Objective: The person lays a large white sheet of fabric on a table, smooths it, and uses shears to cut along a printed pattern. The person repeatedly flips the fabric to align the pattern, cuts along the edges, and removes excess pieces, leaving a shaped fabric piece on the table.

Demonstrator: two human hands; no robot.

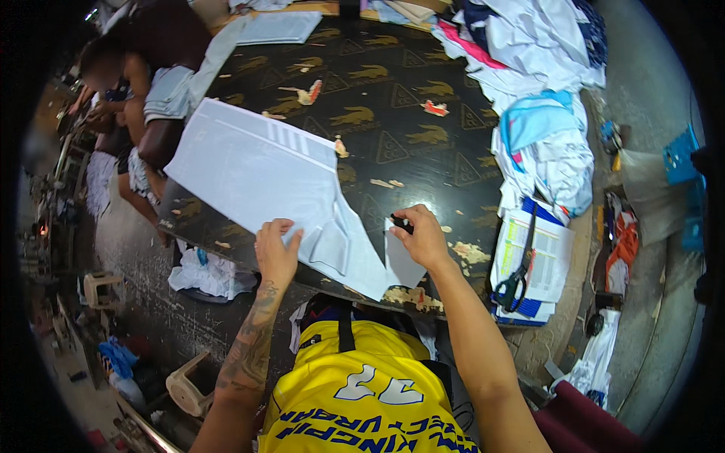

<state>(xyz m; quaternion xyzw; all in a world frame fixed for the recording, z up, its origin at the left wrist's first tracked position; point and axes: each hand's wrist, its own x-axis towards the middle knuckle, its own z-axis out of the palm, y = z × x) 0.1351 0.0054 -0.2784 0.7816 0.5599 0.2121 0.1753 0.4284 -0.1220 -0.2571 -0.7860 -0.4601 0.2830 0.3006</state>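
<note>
A light grey piece of fabric (pixel 257 170) lies spread on the dark patterned table (pixel 393 113), one corner hanging over the near edge. My left hand (pixel 276 249) rests flat on the fabric's near edge, fingers apart. My right hand (pixel 419 234) is closed around a small dark object (pixel 400 223), a marker or a piece of chalk, at the fabric's right edge. Which of the two it is cannot be made out.
Black-handled scissors (pixel 517 275) lie on a stack of papers (pixel 540 260) at the right. Piled garments (pixel 529 83) cover the table's far right. Another person (pixel 147 83) leans on the table at the far left. Plastic stools (pixel 189 385) and cloth scraps lie on the floor.
</note>
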